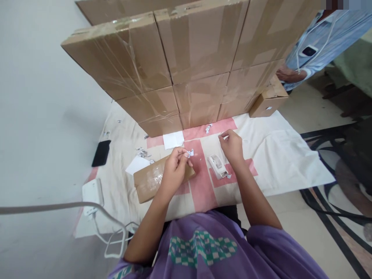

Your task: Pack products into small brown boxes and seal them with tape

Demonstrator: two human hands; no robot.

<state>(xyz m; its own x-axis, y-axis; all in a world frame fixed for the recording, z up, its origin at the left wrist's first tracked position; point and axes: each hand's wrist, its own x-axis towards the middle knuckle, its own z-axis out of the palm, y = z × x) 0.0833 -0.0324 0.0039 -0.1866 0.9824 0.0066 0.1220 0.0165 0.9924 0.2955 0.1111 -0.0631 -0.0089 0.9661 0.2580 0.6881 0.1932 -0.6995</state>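
My left hand (176, 164) is closed, pinching a small crumpled scrap of white printed paper (190, 153) between thumb and fingers. Under that hand lies a flat brown cardboard box (151, 180) with clear tape across it. My right hand (231, 146) hovers over the cloth with thumb and forefinger pinched together; whatever may be between them is too small to make out. Just below it on the cloth, a white tape dispenser (217, 166) rests with a bit of paper beside it. A folded white paper (173, 140) lies beyond my left hand.
Stacked taped cartons (200, 42) form a wall at the table's back. One small carton (269, 99) stands at right, near a person in a blue sleeve (322, 42). A black phone (101, 153), a white power strip (93, 195) with cable and paper scraps (141, 152) lie left.
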